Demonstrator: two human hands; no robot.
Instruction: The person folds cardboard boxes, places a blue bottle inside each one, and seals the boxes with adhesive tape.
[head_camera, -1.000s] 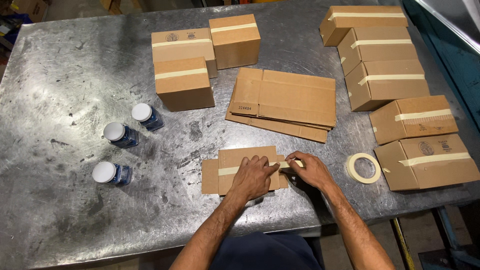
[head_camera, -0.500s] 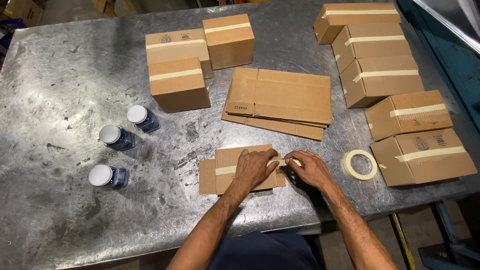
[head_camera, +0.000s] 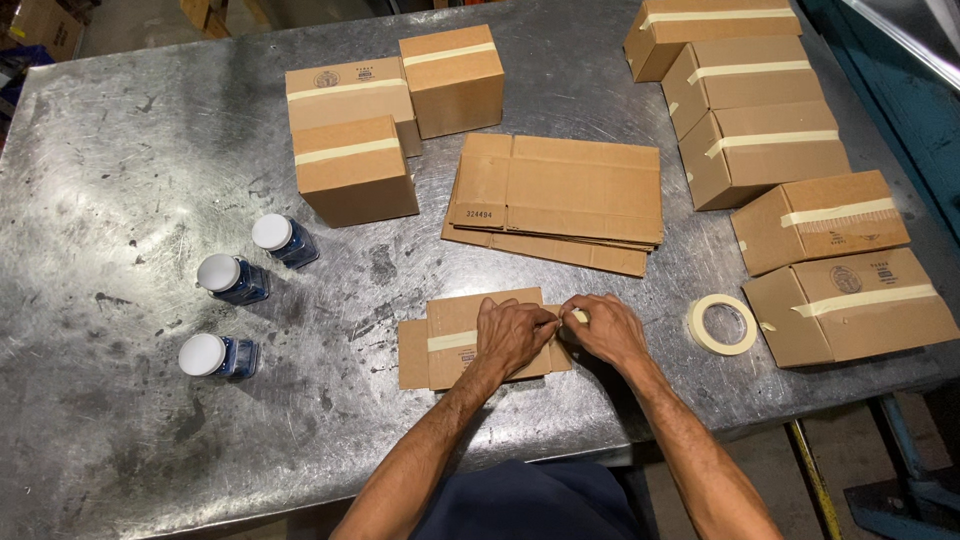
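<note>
A scuffed steel table (head_camera: 120, 150) spreads out ahead of both hands. Beyond and to the right of the right hand sits a cluster of taped boxes (head_camera: 770, 150); three more taped boxes (head_camera: 355, 170) stand beyond and to the left of the left hand. Straight ahead of the hands lies a stack of flattened cartons (head_camera: 560, 195). Well to the left of the left hand lie three white-capped blue jars (head_camera: 235, 278).

Directly under the hands is the small box (head_camera: 450, 340), flaps closed, its long axis running left to right across the person's front. A strip of beige tape (head_camera: 452, 340) follows that axis along the seam. The left hand (head_camera: 512, 335) lies flat and spread on the box top, pressing the strip down near its right end. The right hand (head_camera: 600, 330) is just beside it, at the box's right edge, fingertips pressed together and pinching what looks like the tape's free end, though the hands hide most of it. So the loose end is nearer the right hand, and the box body extends leftward from it. The tape roll (head_camera: 722, 323) lies flat, near, to the right of the right hand.
</note>
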